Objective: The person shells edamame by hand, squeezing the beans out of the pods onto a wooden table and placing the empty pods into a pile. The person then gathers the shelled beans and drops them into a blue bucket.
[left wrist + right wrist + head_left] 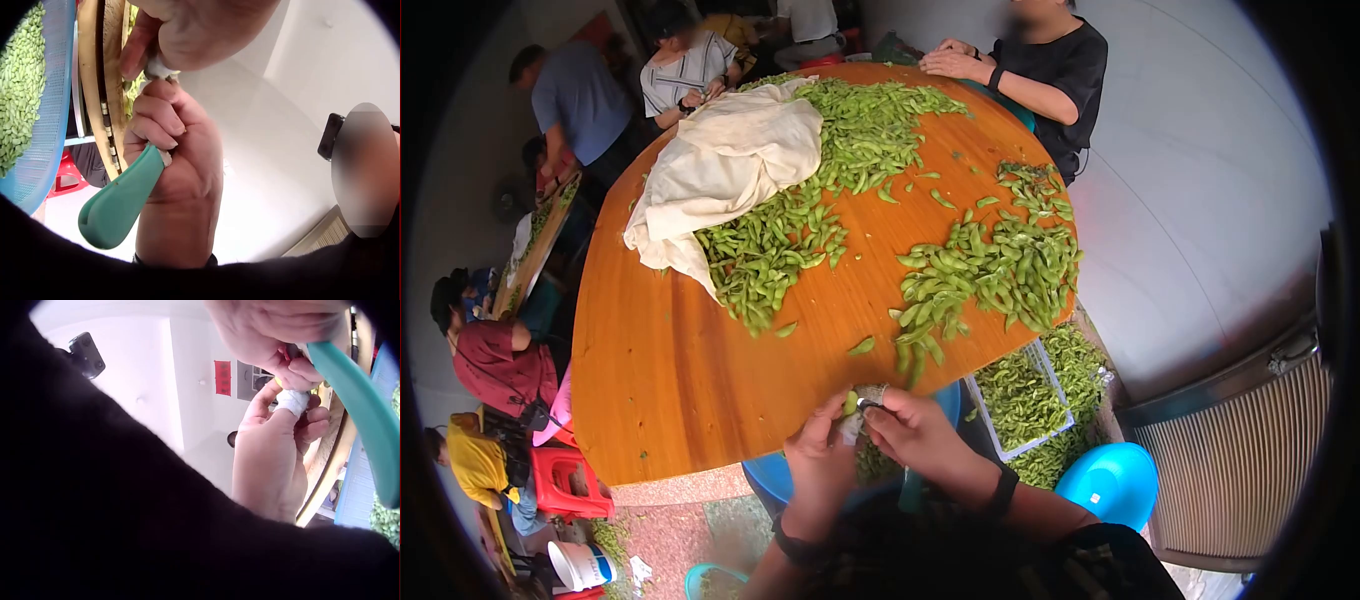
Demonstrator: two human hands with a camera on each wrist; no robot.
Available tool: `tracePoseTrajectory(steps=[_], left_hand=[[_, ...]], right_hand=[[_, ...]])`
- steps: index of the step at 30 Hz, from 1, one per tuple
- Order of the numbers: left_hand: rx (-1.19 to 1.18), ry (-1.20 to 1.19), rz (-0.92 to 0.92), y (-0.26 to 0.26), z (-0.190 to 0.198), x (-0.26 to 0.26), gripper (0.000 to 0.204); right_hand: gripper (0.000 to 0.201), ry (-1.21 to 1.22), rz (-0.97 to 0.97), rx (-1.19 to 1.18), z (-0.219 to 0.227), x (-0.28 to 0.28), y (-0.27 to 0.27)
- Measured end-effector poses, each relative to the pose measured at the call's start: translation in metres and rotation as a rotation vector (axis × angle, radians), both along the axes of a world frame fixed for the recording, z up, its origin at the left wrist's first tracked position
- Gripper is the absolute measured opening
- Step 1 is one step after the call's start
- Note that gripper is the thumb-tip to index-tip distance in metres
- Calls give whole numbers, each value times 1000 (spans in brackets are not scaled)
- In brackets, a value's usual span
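Both hands meet above the table's near edge in the head view. The left hand pinches a green soybean pod. White tape wraps its thumb, as the right wrist view shows. The right hand has its fingers curled round a tool with a teal handle, which sticks out below the palm in the left wrist view. The tool's working end is hidden between the hands. Right under them stands a blue basket holding shelled green beans.
Piles of soybean pods lie on the wooden table, partly under a cream cloth. A white crate of pods and a blue basin stand at right. Red stools and people are at left; others sit across the table.
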State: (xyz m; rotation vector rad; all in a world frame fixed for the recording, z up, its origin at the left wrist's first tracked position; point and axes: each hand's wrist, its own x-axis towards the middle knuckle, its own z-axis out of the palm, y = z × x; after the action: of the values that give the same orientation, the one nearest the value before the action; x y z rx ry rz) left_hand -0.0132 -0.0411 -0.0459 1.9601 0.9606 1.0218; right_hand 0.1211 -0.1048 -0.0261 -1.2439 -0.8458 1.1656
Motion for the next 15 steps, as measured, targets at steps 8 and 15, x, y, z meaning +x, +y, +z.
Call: tracePoseTrajectory(steps=[8,15], left_hand=[[-583,-356,-391,14,15,-17,31],[-954,-418,-403,18,25,-23,29]], right_hand=[[18,446,232,-150,2,20,0],[19,454,278,-189,4,26,-2]])
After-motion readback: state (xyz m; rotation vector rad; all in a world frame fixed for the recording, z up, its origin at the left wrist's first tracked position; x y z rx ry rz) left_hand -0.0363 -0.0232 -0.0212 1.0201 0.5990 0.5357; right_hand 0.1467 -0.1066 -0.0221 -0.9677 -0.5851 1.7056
